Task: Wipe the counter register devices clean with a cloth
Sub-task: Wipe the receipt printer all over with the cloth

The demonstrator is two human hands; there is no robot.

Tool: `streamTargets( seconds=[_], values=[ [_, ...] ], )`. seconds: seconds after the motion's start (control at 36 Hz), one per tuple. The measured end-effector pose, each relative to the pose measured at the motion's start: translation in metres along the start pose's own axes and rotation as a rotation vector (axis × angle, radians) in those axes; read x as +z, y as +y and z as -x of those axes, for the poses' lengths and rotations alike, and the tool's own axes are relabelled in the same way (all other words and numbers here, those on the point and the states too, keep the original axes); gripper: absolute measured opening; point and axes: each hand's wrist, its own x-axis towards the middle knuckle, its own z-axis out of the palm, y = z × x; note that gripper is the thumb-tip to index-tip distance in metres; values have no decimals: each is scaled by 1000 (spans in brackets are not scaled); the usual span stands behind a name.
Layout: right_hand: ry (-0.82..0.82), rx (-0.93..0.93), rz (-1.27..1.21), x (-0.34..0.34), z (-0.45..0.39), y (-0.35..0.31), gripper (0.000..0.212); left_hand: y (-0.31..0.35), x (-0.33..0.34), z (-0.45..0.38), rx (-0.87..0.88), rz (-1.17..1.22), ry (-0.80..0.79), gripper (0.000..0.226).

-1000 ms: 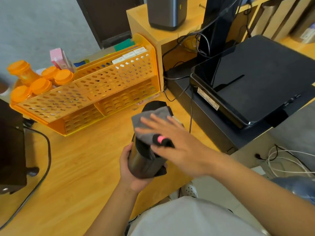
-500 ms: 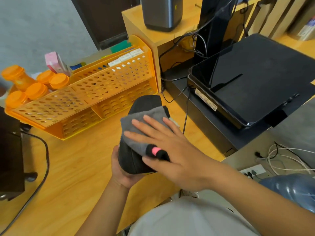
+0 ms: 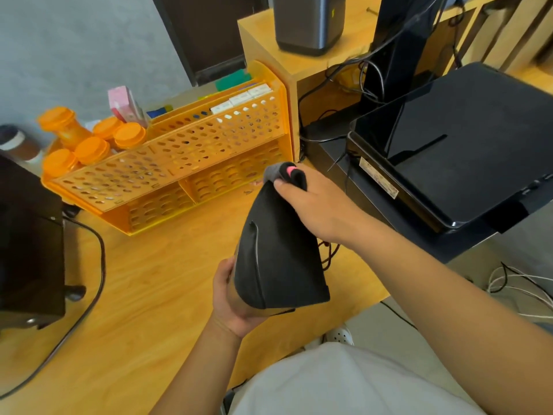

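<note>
Fingers of left hand grip black device; right hand clutches cloth.

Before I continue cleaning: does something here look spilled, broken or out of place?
Nothing looks spilled or broken. The cables behind the black register unit are tangled, and more loose wires hang off the counter's right edge.

- Bare counter lies open in front of the orange rack.
- Right of the rack, a wooden box and black register block passage.
- Left of it, a black device and cable crowd the edge.
</note>
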Motion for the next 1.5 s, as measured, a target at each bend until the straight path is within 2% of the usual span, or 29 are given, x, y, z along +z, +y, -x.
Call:
streamTargets(
  seconds=[0.08, 0.17, 0.28, 0.39, 0.44, 0.58, 0.67, 0.86, 0.97, 1.08, 1.19, 1.5],
  values=[
    [31, -26, 38, 2, 5, 3, 28, -1, -7, 1, -29, 35, -37, 60],
    [37, -1, 10, -1, 5, 5, 21, -4, -13, -2, -38, 47, -49, 52],
    [-10, 14, 4, -8, 4, 5, 29, -2, -10, 0, -28, 18, -18, 47],
    [9, 36, -111, -11, 4, 5, 25, 3, -6, 6, -2, 8, -22, 54],
    [10, 29, -89, -11, 4, 4, 23, 3, -3, 8, 3, -10, -34, 54],
    [-22, -41, -2, -13, 4, 1, 18, 2, -1, 10, -15, -11, -54, 57],
    [-79, -150, 35, -10, 7, 0, 15, 3, 1, 10, -12, -31, -71, 58],
    [-56, -272, 158, 2, 10, 7, 5, 1, 3, 8, -26, -84, -81, 54],
    [-50, -335, 237, 10, 25, 20, 12, 1, 1, 6, -39, -108, -92, 53],
    [-55, -311, 162, 13, 40, 36, 31, 1, -2, 4, -17, -60, -47, 51],
    [-76, -308, 157, 17, 47, 46, 33, 4, -3, 4, -3, -22, -44, 52],
    [55, -281, 162, 35, 56, 42, 34, 12, -1, 1, 70, -92, 73, 55]
  ],
)
